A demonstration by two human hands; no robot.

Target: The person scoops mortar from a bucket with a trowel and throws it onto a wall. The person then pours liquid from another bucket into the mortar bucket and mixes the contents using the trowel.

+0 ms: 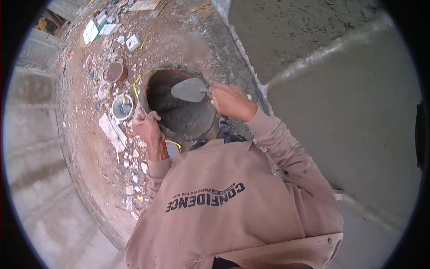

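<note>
A round tub [206, 127] with grey mortar [172, 105] inside stands in front of me, its rim coated with dried mortar. My left hand [148, 127] is closed on the left side of the rim. In my right hand [232, 101] is the handle of a trowel [190, 90]. The trowel's grey blade points left over the tub's opening, above the mortar. A yellow strip [136, 86] runs along the tub's left edge.
Left of the tub are a brown pot [115, 72] and a white bucket [122, 107] with a tool inside. Another bucket [172, 149] sits below the tub. Broken tile pieces [133, 42] litter the ground. A smooth grey slab [340, 112] lies to the right.
</note>
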